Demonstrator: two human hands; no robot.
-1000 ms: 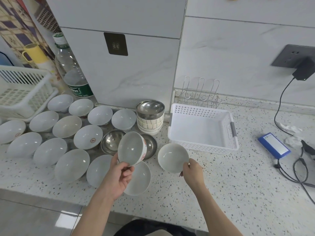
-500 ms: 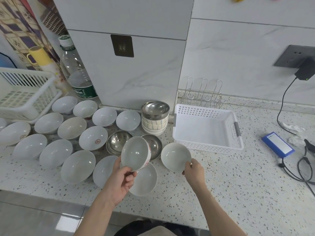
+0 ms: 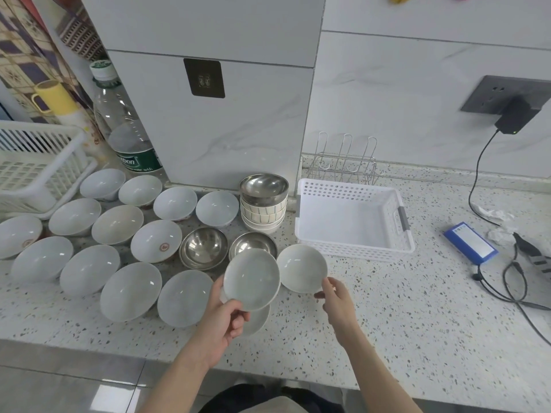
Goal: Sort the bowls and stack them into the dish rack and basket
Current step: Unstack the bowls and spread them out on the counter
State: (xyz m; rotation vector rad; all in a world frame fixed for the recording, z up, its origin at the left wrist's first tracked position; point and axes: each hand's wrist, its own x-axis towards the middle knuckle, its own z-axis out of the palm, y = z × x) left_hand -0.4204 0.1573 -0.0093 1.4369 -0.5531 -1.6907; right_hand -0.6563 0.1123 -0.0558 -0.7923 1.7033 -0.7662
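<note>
Both hands are busy with bowls at the front of the speckled counter (image 3: 387, 317): the left hand (image 3: 222, 318) pinches the near rim of a small white bowl (image 3: 252, 280), thumb on top and fingers underneath, and holds it tilted above another white bowl (image 3: 258, 318) on the counter, while the right hand (image 3: 335, 296) grips the near edge of a second pale bowl (image 3: 301, 271) just beside it. The two held bowls nearly touch, rim to rim. Just behind them the white perforated basket (image 3: 351, 189) stands with nothing visible inside, and the wire dish rack (image 3: 346, 162) sits against the wall behind it. To the left, many white bowls lie spread on the counter, with two steel bowls (image 3: 204, 248) among them and a short stack topped by a steel bowl (image 3: 264, 186) near the basket. The step in hand looks like pairing matching bowls before carrying them over, with nearly all the sorting left to do. To do it well, I would nest one held bowl squarely into the other, rims level, then lower the pair into a corner of the basket, keeping clear of the steel bowls behind.
</note>
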